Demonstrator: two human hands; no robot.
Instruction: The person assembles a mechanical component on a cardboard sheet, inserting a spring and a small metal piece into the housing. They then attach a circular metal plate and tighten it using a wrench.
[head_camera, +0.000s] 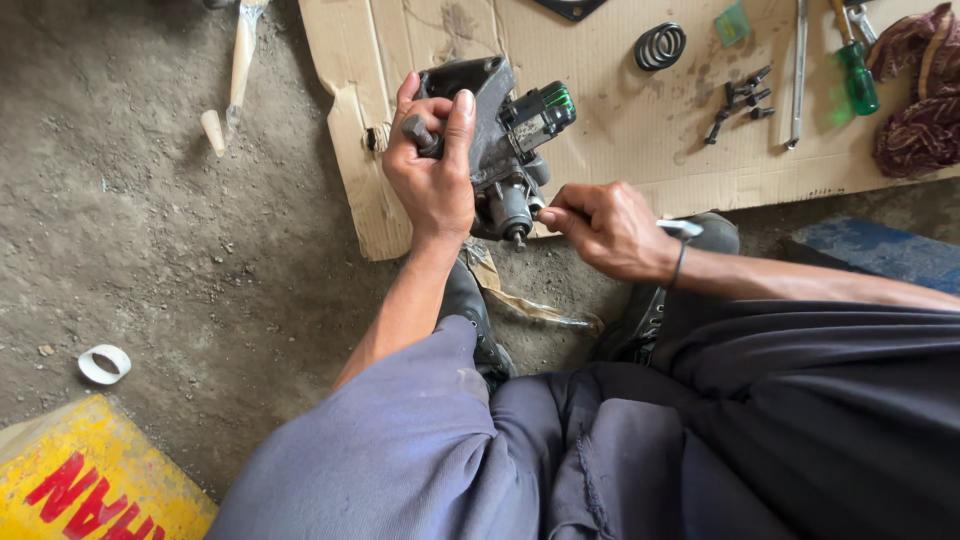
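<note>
My left hand (432, 165) grips a grey metal engine part (500, 140) with a black and green plug fitting on its right side, holding it upright over the edge of a cardboard sheet (620, 130). The thumb and fingers wrap its left side. My right hand (605, 228) is closed on a thin metal tool (680, 228), whose tip sits against the part's lower round fitting. Most of the tool is hidden in the fist.
On the cardboard lie a black coil spring (660, 45), several dark bolts (740, 100), a long metal bar (797, 70), a green-handled screwdriver (855, 65) and a dark red rag (920, 95). A wooden-handled tool (240, 70), a white ring (104, 364) and a yellow board (90, 480) lie on the dirt floor.
</note>
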